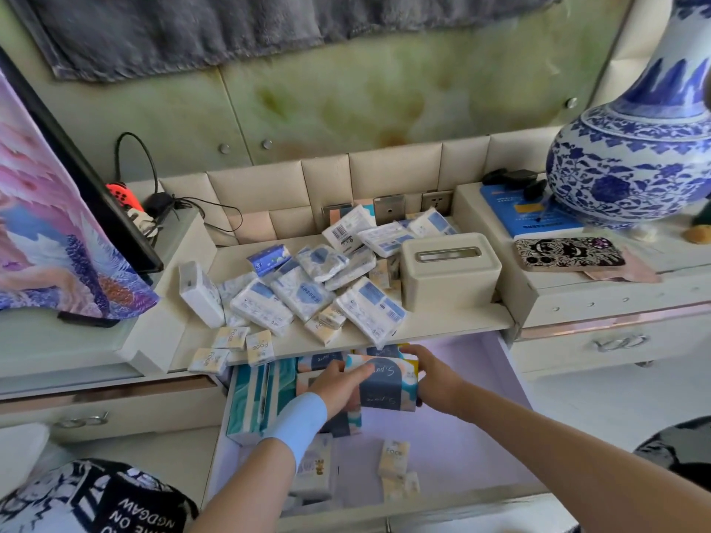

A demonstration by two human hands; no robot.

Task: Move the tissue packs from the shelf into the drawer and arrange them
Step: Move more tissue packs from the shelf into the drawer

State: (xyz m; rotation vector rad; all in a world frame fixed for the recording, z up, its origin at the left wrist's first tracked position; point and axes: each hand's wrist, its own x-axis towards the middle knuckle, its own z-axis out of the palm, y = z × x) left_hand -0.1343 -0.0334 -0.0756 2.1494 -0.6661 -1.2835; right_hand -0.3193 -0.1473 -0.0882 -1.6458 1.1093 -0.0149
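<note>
Between the two hands, over the open drawer, sits a soft navy, peach and white tissue pack [386, 382]. The left hand [338, 382] has its fingers [356, 373] laid along the pack's near-left side, and the right hand [433, 378] curls its fingers [413, 353] around the far-right end, so both are clamped on it. Just left of it in the pale lilac-lined drawer [481, 436] stand teal-and-white tissue packs [252, 398], upright in a row; similar navy packs lie beneath and behind.

To do this step well, the pack should probably be lowered level and pushed snug against its neighbours, edges aligned, so no gap wastes room.

Many small white-and-blue tissue packs [304, 298] remain heaped on the cream shelf [442, 325] above, beside a cream lidded tissue box [448, 269].

The shelf's edge hides the drawer's back, the left wrist's pale blue band [298, 421] covers packs below, and motion blur smears the printing.
</note>
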